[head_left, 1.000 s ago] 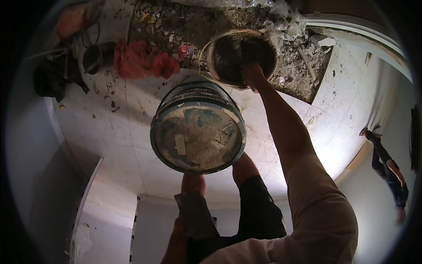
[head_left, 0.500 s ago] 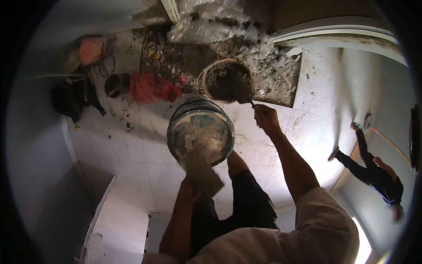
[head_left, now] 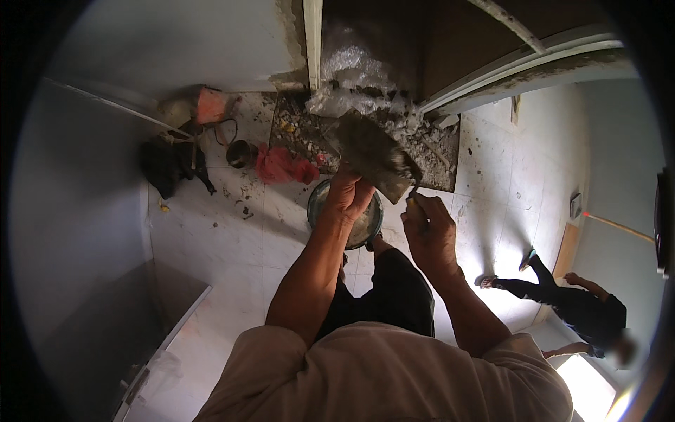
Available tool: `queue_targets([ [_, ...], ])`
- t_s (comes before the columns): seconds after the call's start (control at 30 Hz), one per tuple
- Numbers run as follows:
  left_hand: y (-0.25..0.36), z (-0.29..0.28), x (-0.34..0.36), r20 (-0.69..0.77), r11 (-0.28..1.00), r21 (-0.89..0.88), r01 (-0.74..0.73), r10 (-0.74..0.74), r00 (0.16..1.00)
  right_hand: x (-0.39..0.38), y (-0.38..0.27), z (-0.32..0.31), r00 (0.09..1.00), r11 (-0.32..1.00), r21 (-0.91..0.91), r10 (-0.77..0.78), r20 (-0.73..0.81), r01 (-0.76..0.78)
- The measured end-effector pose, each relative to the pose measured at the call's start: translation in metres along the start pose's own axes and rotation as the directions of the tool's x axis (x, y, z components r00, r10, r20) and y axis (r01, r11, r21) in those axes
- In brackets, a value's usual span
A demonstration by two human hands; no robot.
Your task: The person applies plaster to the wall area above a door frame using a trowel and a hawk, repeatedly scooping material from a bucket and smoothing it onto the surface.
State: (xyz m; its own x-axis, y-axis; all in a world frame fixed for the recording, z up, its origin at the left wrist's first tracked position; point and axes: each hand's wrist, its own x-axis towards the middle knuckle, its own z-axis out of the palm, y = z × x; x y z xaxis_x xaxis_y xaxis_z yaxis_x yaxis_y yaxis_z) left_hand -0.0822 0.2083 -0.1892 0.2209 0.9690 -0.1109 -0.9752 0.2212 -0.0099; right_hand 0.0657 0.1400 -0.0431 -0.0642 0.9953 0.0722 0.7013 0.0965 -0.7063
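Observation:
My left hand [head_left: 350, 195] is closed on a flat rectangular plastering trowel [head_left: 365, 148], its broad face smeared with dark wet mortar. My right hand [head_left: 430, 228] grips a small trowel [head_left: 413, 202] by its handle. The small trowel's tip touches or nearly touches the right edge of the plate, where its blade blurs into the mortar. Beneath my forearms, a dark round bucket [head_left: 380, 219] with a plaster-smeared top stands on the floor between my feet and the rubble. The mortar tub beyond it is hidden behind the plate and my hands.
Ahead lies a rubble-covered patch [head_left: 439, 158] with clear plastic sheeting [head_left: 351, 70] at a doorway. Left are a red plastic bag [head_left: 281, 167], a small dark pot [head_left: 241, 153], an orange container [head_left: 211, 105] and a black bag [head_left: 160, 165]. At right, another person [head_left: 583, 306] walks by a wall.
My left hand has lifted the plate from beside the bucket forward and up. My right hand has brought the small trowel out of the mortar tub to the plate. The other person has moved.

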Motion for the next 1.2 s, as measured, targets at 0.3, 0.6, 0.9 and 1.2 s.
queue_targets([
  [0.3,0.079,0.033,-0.055,-0.112,1.0,0.002,0.031,-0.031,0.993,0.005,-0.084,-0.052,0.968,0.953,0.267,0.191,-0.163,-0.143],
  [0.6,0.156,0.072,-0.076,-0.118,0.985,0.162,-0.053,0.073,0.99,0.034,-0.054,-0.118,0.948,0.963,-0.011,0.262,-0.183,-0.269],
  [0.9,0.138,0.129,0.012,-0.058,0.995,0.098,0.03,-0.024,0.998,0.092,-0.08,-0.138,0.982,0.996,-0.088,0.026,0.188,-0.01],
  [1.2,0.123,0.313,0.082,-0.056,0.994,0.105,0.026,-0.02,0.998,0.208,-0.218,-0.289,0.883,0.857,-0.381,-0.164,0.439,0.348],
])
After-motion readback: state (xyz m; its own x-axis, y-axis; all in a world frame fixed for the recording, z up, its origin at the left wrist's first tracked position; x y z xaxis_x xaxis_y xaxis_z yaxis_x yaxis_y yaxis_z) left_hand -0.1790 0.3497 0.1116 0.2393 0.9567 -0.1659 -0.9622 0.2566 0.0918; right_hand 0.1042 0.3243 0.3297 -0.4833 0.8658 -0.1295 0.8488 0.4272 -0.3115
